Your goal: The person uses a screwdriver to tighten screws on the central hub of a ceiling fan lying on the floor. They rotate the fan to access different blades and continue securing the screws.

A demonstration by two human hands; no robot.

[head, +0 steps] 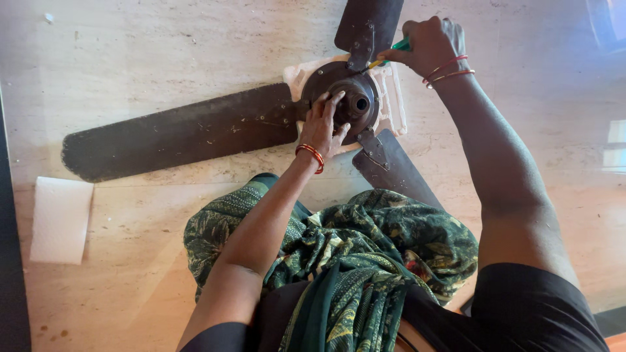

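Green patterned cloth (365,261), left hand (323,127) on fan motor (349,98)

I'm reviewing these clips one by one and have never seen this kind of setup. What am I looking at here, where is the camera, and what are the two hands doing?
There is no machine here: a person works with two bare hands, and the single picture comes from a camera worn on their head, looking straight down. That is why you see their arms and green patterned clothing from above.

On the pale stone floor lies a dark ceiling fan with three blades, its round motor hub resting on a white foam piece.

The left hand presses flat on the hub. The right hand grips a green-handled screwdriver, its tip pointed at the bracket where the upper blade meets the hub.

A white rectangular piece lies apart on the floor at the left.
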